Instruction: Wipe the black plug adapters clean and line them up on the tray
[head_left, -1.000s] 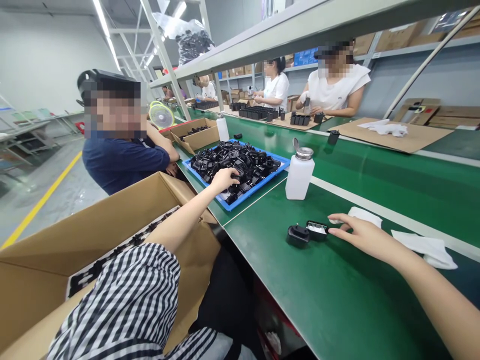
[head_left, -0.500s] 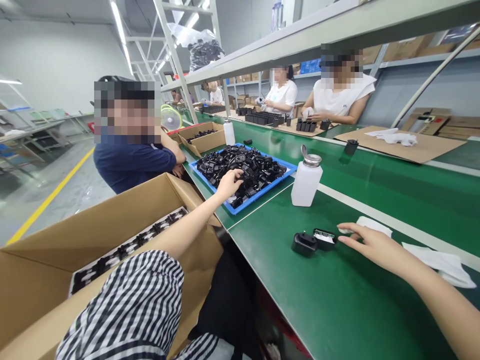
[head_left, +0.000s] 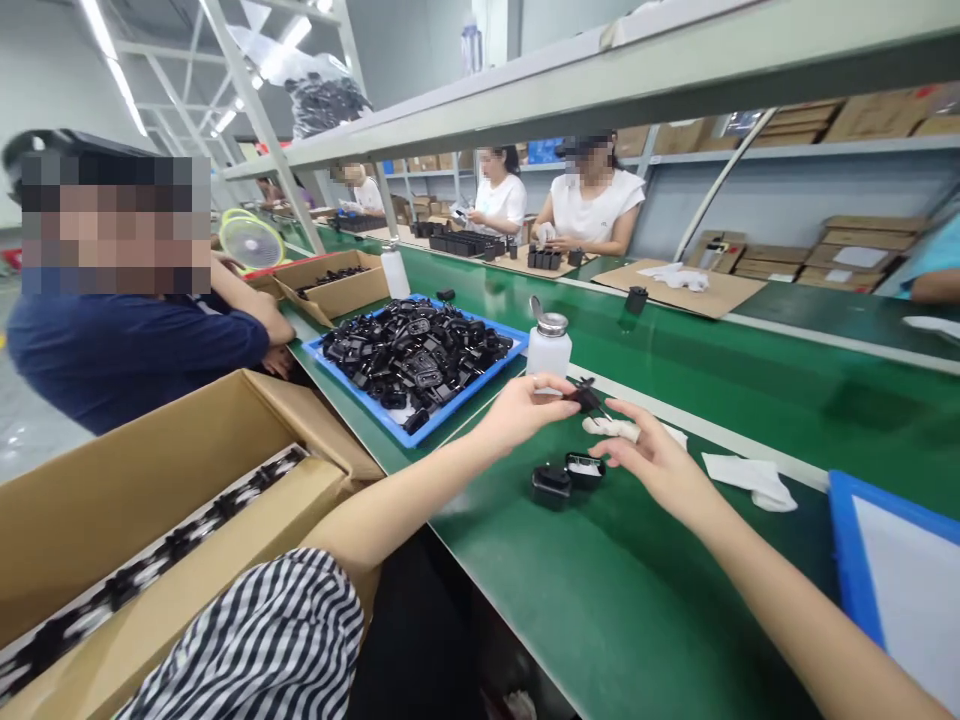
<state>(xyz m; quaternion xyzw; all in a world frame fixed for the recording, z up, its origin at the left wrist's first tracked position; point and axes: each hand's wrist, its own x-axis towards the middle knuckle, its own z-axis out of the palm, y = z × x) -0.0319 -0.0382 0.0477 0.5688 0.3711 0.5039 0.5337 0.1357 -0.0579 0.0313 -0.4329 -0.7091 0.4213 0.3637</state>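
My left hand (head_left: 525, 407) pinches a small black plastic part (head_left: 583, 396) above the green bench. My right hand (head_left: 651, 458) meets it from the right, a white cloth (head_left: 611, 428) held in its fingers, which reach toward the black part. Below both hands two black adapter pieces (head_left: 566, 477) lie on the green mat (head_left: 637, 600). A blue tray (head_left: 450, 398) heaped with black plastic parts (head_left: 416, 355) sits to the left, beside a white dispenser bottle (head_left: 548, 349).
An open cardboard box (head_left: 172, 480) with rows of black parts stands at my left. Another person in dark blue sits beyond it. White cloths (head_left: 750, 478) lie right; a blue tray corner (head_left: 855, 560) at the far right. Workers sit across the bench.
My left hand left the blue tray with a black part and came over to the right hand. My right hand lifted off the mat with the cloth. The view swung right.
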